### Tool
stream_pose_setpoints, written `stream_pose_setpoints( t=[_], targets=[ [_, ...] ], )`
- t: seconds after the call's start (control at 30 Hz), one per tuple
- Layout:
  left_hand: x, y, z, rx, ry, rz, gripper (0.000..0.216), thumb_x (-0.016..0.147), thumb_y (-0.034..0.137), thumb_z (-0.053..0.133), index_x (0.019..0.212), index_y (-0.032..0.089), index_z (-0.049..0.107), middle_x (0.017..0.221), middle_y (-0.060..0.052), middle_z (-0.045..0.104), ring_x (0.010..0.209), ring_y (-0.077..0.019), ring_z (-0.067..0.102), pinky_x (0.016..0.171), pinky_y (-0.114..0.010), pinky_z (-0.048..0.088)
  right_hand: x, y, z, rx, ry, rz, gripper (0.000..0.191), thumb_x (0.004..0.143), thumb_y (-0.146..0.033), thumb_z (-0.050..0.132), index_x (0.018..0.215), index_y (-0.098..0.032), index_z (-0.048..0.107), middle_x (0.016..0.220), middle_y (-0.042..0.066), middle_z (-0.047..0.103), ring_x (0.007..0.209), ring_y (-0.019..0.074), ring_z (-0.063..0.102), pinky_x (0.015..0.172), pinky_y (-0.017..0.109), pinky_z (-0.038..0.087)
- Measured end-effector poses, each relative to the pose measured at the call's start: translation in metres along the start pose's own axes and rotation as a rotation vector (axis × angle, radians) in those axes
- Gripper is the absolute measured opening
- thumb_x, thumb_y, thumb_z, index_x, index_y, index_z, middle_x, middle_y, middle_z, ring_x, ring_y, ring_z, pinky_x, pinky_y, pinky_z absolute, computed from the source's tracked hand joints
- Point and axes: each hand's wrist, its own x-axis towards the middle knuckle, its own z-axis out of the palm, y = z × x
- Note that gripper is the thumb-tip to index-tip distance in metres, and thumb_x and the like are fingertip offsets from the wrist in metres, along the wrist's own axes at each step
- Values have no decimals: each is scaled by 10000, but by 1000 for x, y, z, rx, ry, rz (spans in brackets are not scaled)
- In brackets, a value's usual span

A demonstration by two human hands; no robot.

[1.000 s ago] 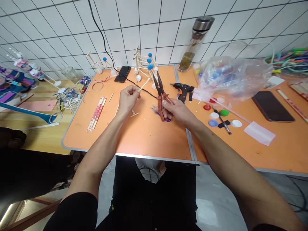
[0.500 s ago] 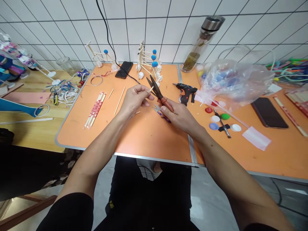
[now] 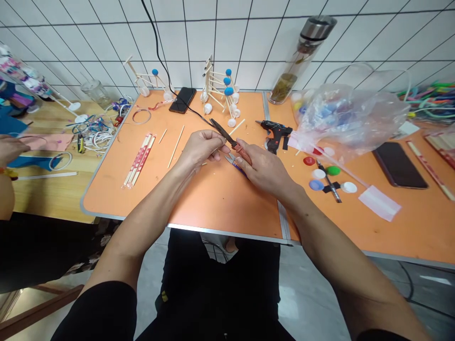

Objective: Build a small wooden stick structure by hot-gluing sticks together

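Note:
My left hand (image 3: 205,148) is closed in a pinch near the middle of the orange table. A thin pale wooden stick (image 3: 237,126) shows past the blades, in line with my left fingertips; my fingers and the blades hide its near end. My right hand (image 3: 262,166) grips dark-bladed scissors (image 3: 224,132) with reddish-brown handles. Their blades look nearly together and cross in front of the stick. Under my right hand lies a smaller pair of scissors (image 3: 234,161) with blue handles, partly covered. Left of my hands rest a loose stick (image 3: 176,147) and wrapped chopsticks (image 3: 140,161).
Behind my hands stand stick structures with blue caps (image 3: 227,81). A black phone (image 3: 183,100), a hot glue gun (image 3: 275,135), a glass bottle (image 3: 288,76), bottle caps (image 3: 333,171) and a plastic bag (image 3: 351,113) surround them. Another person's hand (image 3: 12,150) is at far left.
The scissor blades have gone from spread to nearly together and tilted leftward. More of the stick shows beyond them. Another person's hand has come into view at the left.

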Motion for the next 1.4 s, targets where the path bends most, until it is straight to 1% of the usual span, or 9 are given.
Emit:
stream_pose_setpoints(
  t=[0.2, 0.43, 0.6, 0.77, 0.97, 1.1, 1.2, 1.3, 1.4],
  targets=[
    [3, -3, 0, 10, 2, 7, 186, 889, 92, 715, 720, 164, 685, 760, -80, 831, 431, -69, 547, 427, -204, 329, 0, 2, 1, -85, -13, -13, 648, 1180, -503, 462, 1730, -177, 567, 1535, 227, 766, 1344, 462, 744, 1037, 565, 614],
    [7, -7, -3, -26, -34, -14, 188, 881, 107, 737, 705, 159, 698, 779, -97, 834, 434, -70, 555, 407, -203, 314, 2, 5, 1, -41, -13, -61, 497, 1180, -449, 466, 1550, -210, 697, 1423, 203, 809, 1286, 423, 766, 1027, 509, 600],
    [11, -9, -5, -77, -67, -77, 181, 876, 88, 752, 708, 145, 714, 725, -88, 806, 422, -59, 519, 421, -194, 328, 2, 7, 1, -11, -25, -81, 510, 1197, -509, 446, 1529, -220, 705, 1435, 206, 806, 1301, 428, 757, 1028, 518, 598],
    [10, -8, -4, -113, -69, -70, 178, 858, 77, 752, 696, 137, 712, 702, -83, 788, 409, -56, 491, 409, -200, 289, 2, 7, 0, 6, -34, -101, 528, 1211, -535, 416, 1535, -218, 687, 1445, 206, 794, 1313, 416, 751, 1048, 512, 591],
    [10, -8, -4, -118, -53, -88, 141, 839, 83, 730, 709, 137, 730, 676, -69, 773, 399, -58, 488, 397, -200, 280, 3, 5, -1, -58, -61, -84, 517, 1206, -444, 425, 1591, -167, 632, 1447, 235, 772, 1279, 437, 749, 1030, 532, 580],
    [12, -9, -5, -99, -56, -94, 116, 801, 110, 774, 705, 149, 722, 682, -75, 775, 402, -58, 478, 404, -195, 291, 4, 4, -2, -46, -59, -90, 447, 1201, -420, 442, 1513, -206, 680, 1402, 203, 791, 1278, 412, 746, 1013, 495, 575],
    [12, -10, -6, -89, -39, -118, 101, 796, 115, 758, 708, 155, 726, 676, -80, 779, 412, -66, 479, 417, -192, 312, 4, 5, -2, -32, -57, -88, 409, 1195, -405, 467, 1470, -215, 703, 1415, 195, 794, 1275, 400, 747, 998, 474, 573],
    [14, -13, -6, -92, -25, -137, 95, 791, 110, 750, 710, 157, 732, 654, -68, 766, 417, -70, 483, 418, -190, 319, 5, 5, -2, -22, -60, -73, 396, 1192, -397, 482, 1452, -211, 717, 1425, 194, 801, 1278, 402, 749, 991, 470, 568],
    [15, -15, -5, -100, -29, -125, 120, 790, 104, 737, 685, 156, 715, 639, -65, 751, 412, -65, 467, 410, -193, 304, 7, 4, -1, -39, -81, -52, 406, 1204, -403, 446, 1379, -213, 759, 1386, 194, 823, 1226, 410, 769, 940, 469, 559]
  ],
)
